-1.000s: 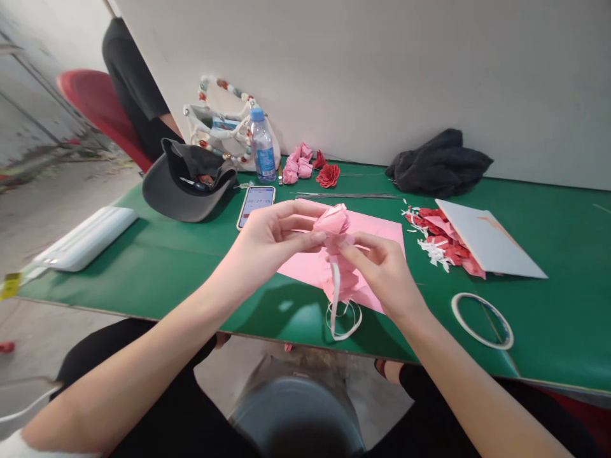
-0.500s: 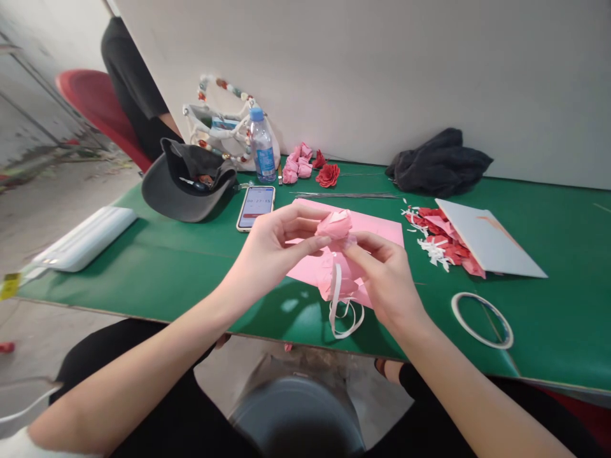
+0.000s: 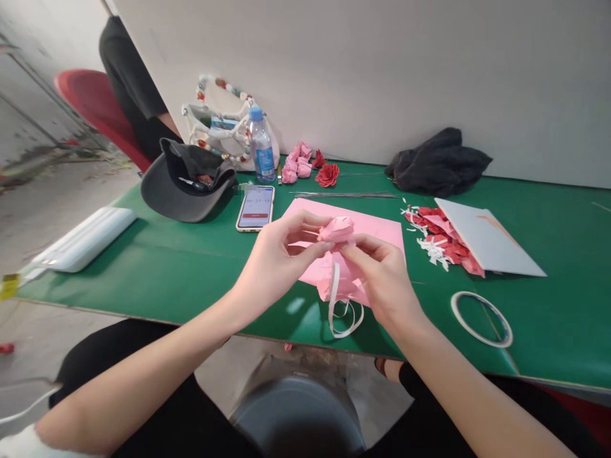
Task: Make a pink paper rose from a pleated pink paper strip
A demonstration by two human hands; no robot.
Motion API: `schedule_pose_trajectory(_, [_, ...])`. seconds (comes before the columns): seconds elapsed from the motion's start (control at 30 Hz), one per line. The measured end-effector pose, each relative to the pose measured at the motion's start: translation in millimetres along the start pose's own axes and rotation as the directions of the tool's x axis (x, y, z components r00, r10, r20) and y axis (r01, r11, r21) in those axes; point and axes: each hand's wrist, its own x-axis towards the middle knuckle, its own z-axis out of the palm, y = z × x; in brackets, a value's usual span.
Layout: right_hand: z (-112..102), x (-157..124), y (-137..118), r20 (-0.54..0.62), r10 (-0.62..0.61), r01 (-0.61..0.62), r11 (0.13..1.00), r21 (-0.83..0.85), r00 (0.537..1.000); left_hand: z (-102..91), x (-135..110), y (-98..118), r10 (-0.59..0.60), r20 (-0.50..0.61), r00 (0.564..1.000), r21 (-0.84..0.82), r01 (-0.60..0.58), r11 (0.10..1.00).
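Note:
Between my two hands, above the near side of the table, is a pink paper flower (image 3: 338, 229). My left hand (image 3: 281, 251) pinches it from the left with thumb and fingers. From the right, the thumb and fingers of my right hand (image 3: 382, 267) close on its base. Below the flower sit more folded pink paper pieces (image 3: 329, 283), with loops of thin white paper strip (image 3: 335, 299) hanging over them. Flat on the table behind lies a pink paper sheet (image 3: 377, 229), partly covered by my hands.
On the green table (image 3: 191, 273) are a phone (image 3: 255, 208), cap (image 3: 191, 181), bottle (image 3: 263, 146), finished paper flowers (image 3: 327, 175), thin wires (image 3: 344, 194), a black cloth (image 3: 436, 162), paper scraps (image 3: 442, 238) under a white board (image 3: 491, 242) and a tape roll (image 3: 482, 319). A person's sleeve (image 3: 128, 70) shows far left.
The pink flower has tilted and sits slightly lower in my fingers. Both hands keep their pinch on it, with only small finger shifts.

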Motion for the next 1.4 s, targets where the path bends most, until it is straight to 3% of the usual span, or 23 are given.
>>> schedule_pose_trajectory(0.2, [-1, 3, -1, 0.015, 0.01, -0.01, 1.0, 0.021, 1.0, -0.6, 2, -3, 0.012, 0.006, 1.0, -0.014, -0.012, 1.0])
schedule_pose_trajectory(0.47, [-2, 1, -6, 0.186, -0.011, 0.008, 1.0, 0.018, 0.982, -7.2, 3, 0, -0.029, 0.023, 0.999, -0.048, 0.03, 0.998])
schedule_pose_trajectory(0.63, [0, 2, -5, 0.09, -0.014, 0.021, 0.997, -0.079, 0.996, -6.9, 3, 1, -0.096, 0.069, 0.993, -0.053, 0.099, 0.994])
schedule_pose_trajectory(0.77, [-2, 3, -5, 0.095, -0.034, 0.041, 0.996, -0.073, 0.995, -10.3, 5, 2, -0.115, 0.122, 0.986, -0.099, 0.128, 0.987])
schedule_pose_trajectory(1.0, [3, -1, -2, 0.166, -0.065, 0.069, 0.997, -0.021, 0.984, -14.9, 6, 9, -0.044, 0.009, 0.999, -0.101, 0.044, 0.994])
schedule_pose_trajectory(1.4, [-9, 4, -11, 0.284, -0.058, 0.14, 0.95, -0.278, 0.957, -22.9, 9, 11, -0.03, 0.062, 0.998, 0.005, 0.03, 1.0])
